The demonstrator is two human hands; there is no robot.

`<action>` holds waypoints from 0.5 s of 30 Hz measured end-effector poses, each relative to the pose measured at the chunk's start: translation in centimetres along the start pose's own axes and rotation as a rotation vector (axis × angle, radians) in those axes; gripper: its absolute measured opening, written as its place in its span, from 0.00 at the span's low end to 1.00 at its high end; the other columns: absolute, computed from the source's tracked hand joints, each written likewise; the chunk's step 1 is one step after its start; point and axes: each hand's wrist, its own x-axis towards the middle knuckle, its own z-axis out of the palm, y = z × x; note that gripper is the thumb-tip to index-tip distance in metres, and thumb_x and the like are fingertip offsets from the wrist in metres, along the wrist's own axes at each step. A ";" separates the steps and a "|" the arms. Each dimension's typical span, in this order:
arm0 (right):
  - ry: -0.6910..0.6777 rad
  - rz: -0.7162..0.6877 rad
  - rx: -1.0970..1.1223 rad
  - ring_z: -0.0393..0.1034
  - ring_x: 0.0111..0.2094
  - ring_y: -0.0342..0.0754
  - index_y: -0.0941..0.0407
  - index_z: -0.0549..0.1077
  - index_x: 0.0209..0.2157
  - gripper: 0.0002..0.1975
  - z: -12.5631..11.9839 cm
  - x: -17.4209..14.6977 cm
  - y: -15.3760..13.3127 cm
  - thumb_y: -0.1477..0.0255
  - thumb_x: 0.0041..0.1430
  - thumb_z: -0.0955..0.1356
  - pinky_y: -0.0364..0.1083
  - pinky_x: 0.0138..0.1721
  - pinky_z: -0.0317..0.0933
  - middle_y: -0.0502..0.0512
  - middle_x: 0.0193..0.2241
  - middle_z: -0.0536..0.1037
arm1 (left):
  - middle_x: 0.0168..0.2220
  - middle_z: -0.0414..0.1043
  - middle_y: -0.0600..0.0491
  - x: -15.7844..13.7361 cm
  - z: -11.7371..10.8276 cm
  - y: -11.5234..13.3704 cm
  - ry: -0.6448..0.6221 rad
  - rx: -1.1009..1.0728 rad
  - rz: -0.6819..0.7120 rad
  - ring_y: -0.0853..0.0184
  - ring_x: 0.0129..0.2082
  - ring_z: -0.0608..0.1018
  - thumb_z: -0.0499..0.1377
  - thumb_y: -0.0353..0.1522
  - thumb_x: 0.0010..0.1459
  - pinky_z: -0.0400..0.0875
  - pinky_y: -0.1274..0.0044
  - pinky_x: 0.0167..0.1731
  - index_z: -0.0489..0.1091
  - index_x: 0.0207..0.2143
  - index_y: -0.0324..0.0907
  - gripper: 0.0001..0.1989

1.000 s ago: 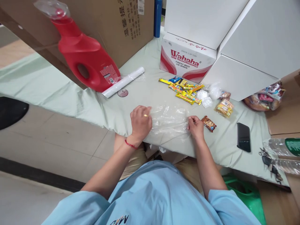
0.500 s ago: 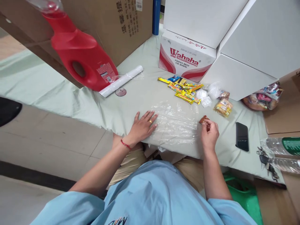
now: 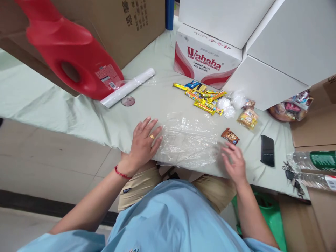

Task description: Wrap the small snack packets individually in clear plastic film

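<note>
Left hand [image 3: 145,141]: loosely spread, nothing held, at the film's [image 3: 187,145] 9 o'clock; contact unclear.
Right hand [image 3: 234,161]: half open, empty, slightly blurred, at film's 4 o'clock.
Film: wrinkled on the cloth [image 3: 157,101] between both hands, clear edges hard to trace.
Packet [image 3: 230,135]: film's 3 o'clock, print unreadable.
Jug [image 3: 86,63]: film's 10 o'clock, top cut off.

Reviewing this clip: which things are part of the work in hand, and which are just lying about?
Apparently in the work:
clear plastic film, spread beside the left hand
brown snack packet, near the right hand

Seemingly just lying about:
red bottle
round disc
phone
keys
yellow snack packets, untouched, though less certain
</note>
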 end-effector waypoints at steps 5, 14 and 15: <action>0.103 0.211 -0.270 0.62 0.68 0.66 0.57 0.71 0.64 0.32 -1.2 3.1 7.2 0.53 0.66 0.67 0.67 0.67 0.58 0.71 0.67 0.67 | 0.70 0.67 0.51 4.1 0.6 1.7 -0.143 0.027 0.135 0.57 0.75 0.59 0.50 0.37 0.74 0.41 0.51 0.75 0.66 0.67 0.52 0.22; 0.033 0.285 -0.201 0.72 0.56 0.63 0.57 0.75 0.60 0.30 0.1 3.4 10.9 0.53 0.64 0.66 0.66 0.62 0.63 0.69 0.54 0.79 | 0.77 0.50 0.48 2.5 3.6 0.0 -0.461 0.097 0.048 0.52 0.76 0.56 0.46 0.46 0.74 0.37 0.45 0.73 0.54 0.75 0.53 0.30; 0.079 0.334 -0.181 0.72 0.55 0.63 0.57 0.75 0.59 0.31 0.0 3.4 10.5 0.53 0.63 0.67 0.65 0.61 0.64 0.68 0.53 0.79 | 0.77 0.50 0.47 2.4 3.5 0.0 -0.463 0.105 0.047 0.52 0.76 0.56 0.46 0.46 0.74 0.37 0.45 0.73 0.54 0.75 0.52 0.30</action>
